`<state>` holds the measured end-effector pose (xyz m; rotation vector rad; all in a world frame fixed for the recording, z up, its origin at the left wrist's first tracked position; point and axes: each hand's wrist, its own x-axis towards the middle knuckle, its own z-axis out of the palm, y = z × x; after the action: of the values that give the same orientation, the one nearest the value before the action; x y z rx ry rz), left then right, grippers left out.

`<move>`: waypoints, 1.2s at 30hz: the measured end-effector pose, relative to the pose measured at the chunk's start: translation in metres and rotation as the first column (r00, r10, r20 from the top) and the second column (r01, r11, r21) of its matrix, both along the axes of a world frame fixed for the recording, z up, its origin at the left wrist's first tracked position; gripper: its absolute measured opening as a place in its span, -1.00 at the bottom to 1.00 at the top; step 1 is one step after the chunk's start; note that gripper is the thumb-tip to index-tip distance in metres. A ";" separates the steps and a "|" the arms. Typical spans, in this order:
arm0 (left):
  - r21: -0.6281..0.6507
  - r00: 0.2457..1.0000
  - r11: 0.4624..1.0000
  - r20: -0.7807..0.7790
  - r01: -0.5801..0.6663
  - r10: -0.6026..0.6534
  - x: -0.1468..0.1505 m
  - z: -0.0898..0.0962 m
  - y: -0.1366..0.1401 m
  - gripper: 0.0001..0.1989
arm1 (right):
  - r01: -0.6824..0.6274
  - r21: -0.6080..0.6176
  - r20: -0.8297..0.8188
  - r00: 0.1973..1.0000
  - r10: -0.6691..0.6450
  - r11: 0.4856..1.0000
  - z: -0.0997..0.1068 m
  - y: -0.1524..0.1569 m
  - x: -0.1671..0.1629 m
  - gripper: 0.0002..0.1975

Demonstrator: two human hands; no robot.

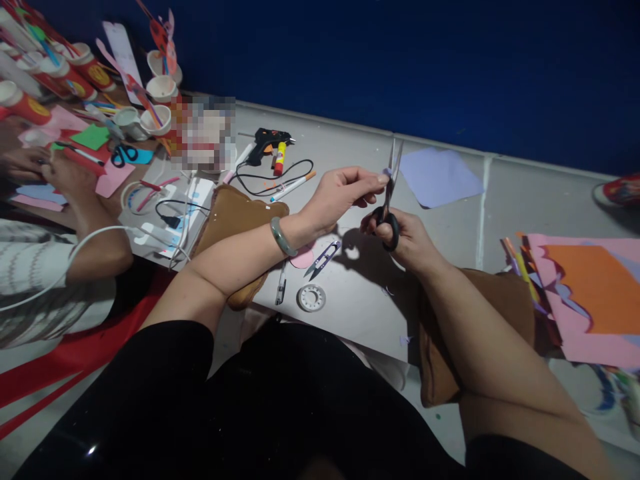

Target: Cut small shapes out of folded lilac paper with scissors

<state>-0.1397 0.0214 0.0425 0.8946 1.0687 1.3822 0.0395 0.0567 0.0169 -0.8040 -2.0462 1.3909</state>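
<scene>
My right hand [400, 237] grips a pair of scissors [393, 173] by its black handles, with the blades pointing away from me and slightly parted. My left hand [345, 193] pinches a small piece of purple paper [388, 172] right at the blades. Beyond the scissors, a larger purple sheet [440, 175] lies on the table. Under my left wrist are thread snips [323, 260], a pink paper circle [303, 257] and a white tape roll [311, 297]. Small purple scraps [405, 341] lie near the table's front edge.
A black glue gun [265, 143], a glue stick [280, 159] and a marker [293, 187] lie at the back left. Brown cushions [240, 227] flank the table. Orange and pink paper [590, 287] sits at right. At left, a co-worker's hands [70, 170] are near paper cups [163, 88].
</scene>
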 end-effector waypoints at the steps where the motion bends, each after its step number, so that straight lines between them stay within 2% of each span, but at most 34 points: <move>1: 0.000 1.000 1.000 0.005 -0.001 0.001 0.000 -0.001 0.000 -0.60 | 0.002 -0.002 0.000 1.000 -0.002 1.000 0.000 0.000 0.000 -0.50; 16: -0.043 0.999 0.999 0.041 0.008 -0.006 0.000 0.006 -0.001 -0.66 | 0.018 -0.020 0.010 1.000 -0.018 1.000 -0.001 0.001 0.000 -0.44; 25: 0.017 1.000 1.000 -0.008 0.007 -0.007 -0.001 0.002 0.000 -0.63 | 0.024 0.008 0.005 1.000 -0.024 1.000 0.001 0.001 0.001 -0.43; 32: 0.015 1.000 1.000 -0.004 -0.006 0.006 -0.001 0.004 -0.001 -0.68 | 0.023 0.032 0.000 1.000 -0.023 0.999 0.001 0.002 0.002 -0.50; 36: 0.018 1.000 1.000 0.021 -0.005 0.004 -0.002 0.005 -0.001 -0.67 | 0.024 0.039 0.013 1.000 -0.024 0.999 0.003 0.001 0.002 -0.44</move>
<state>-0.1414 0.0200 0.0473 0.8894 1.0440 1.4041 0.0417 0.0577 0.0200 -0.8204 -2.0604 1.3323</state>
